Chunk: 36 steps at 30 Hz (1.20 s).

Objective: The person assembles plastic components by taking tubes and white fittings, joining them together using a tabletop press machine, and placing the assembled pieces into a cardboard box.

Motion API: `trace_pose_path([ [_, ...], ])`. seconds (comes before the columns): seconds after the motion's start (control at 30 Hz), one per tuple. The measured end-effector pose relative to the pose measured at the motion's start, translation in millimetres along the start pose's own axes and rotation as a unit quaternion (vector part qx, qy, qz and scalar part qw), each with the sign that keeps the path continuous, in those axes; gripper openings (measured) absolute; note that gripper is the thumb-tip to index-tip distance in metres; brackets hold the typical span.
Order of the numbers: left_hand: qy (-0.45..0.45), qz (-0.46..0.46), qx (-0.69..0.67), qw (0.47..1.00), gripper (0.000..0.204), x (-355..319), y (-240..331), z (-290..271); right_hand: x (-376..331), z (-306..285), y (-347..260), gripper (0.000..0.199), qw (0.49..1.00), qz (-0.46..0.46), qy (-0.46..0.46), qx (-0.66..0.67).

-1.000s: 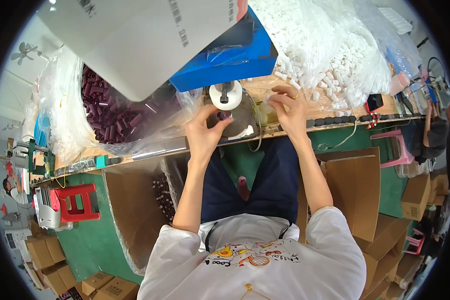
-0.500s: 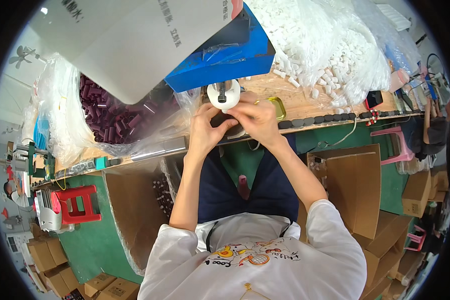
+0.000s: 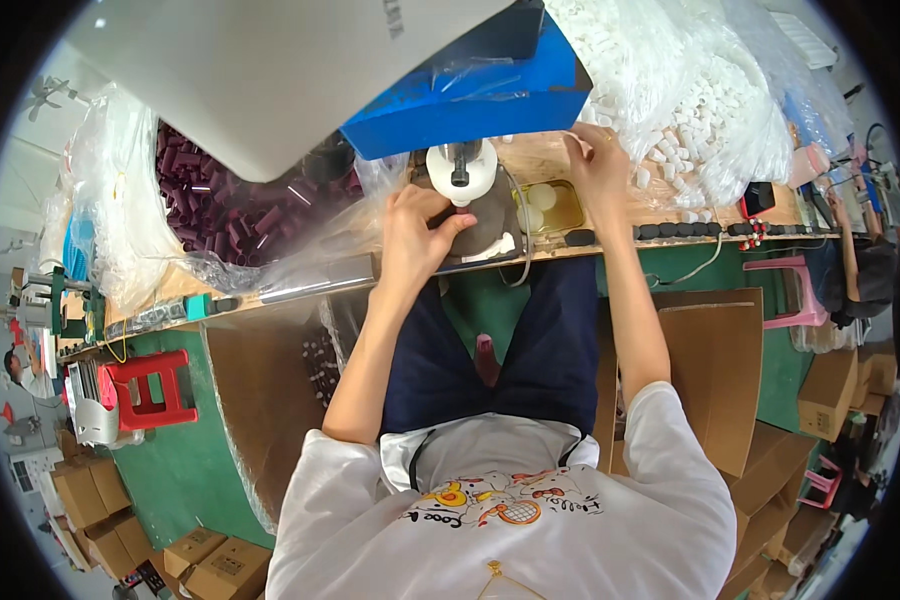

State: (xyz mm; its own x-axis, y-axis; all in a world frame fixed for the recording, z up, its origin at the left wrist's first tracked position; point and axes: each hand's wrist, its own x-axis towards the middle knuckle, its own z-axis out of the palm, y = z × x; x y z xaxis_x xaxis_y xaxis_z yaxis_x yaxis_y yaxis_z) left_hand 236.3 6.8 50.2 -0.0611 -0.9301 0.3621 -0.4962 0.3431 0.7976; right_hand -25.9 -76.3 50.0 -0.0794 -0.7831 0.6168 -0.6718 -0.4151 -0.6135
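My left hand (image 3: pixel 410 235) is at the blue machine (image 3: pixel 470 118), thumb and forefinger pinched together just below its white round head (image 3: pixel 462 172). What lies between those fingertips is too small to make out. To the right, my right hand (image 3: pixel 600 170) is raised at the near edge of a heap of small white tube pieces (image 3: pixel 685 135). Its fingers are bent in toward the thumb, and anything in them is hidden. Between the hands stands a shallow yellow tin (image 3: pixel 562 212) with pale round things in it. A white strip-like piece (image 3: pixel 498 246) lies under the machine's head.
Dark purple tubes (image 3: pixel 220 215) fill a clear plastic bag at the left. A white panel (image 3: pixel 270 70) covers part of the view above. A row of dark pieces (image 3: pixel 660 231) lines the bench's front edge. Open cardboard boxes (image 3: pixel 705 370) flank my legs; a red stool (image 3: pixel 150 390) stands left.
My right hand has left the machine's head and moved right to the white heap, uncovering the tin. My left hand stays by the head. The view has shifted slightly.
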Motion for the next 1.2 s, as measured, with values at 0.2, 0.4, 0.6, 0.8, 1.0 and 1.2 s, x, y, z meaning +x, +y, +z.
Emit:
trace_pose_path([
  [0.2,0.032,0.058,0.052,0.996,0.037,-21,5,10,19,19,47,0.016,0.971,-0.068,-0.109,-0.202],
  [0.4,0.078,-0.035,-0.058,0.995,0.055,-29,13,5,16,11,52,0.017,0.952,-0.089,-0.149,-0.251],
  [0.6,0.145,0.022,-0.005,0.989,0.025,-15,9,21,5,18,1,0.020,0.981,0.092,-0.151,0.080],
  [0.8,0.004,-0.019,0.059,0.998,0.028,-31,66,-34,-42,37,-54,0.027,0.854,0.225,-0.196,0.425],
  [1.0,0.017,-0.187,0.440,0.878,0.033,-102,46,-150,-50,41,-81,0.035,0.869,0.195,-0.234,0.390],
  [1.2,-0.028,-0.096,0.286,0.953,0.021,-29,-28,-125,-65,46,-97,0.025,0.980,-0.083,-0.122,0.131],
])
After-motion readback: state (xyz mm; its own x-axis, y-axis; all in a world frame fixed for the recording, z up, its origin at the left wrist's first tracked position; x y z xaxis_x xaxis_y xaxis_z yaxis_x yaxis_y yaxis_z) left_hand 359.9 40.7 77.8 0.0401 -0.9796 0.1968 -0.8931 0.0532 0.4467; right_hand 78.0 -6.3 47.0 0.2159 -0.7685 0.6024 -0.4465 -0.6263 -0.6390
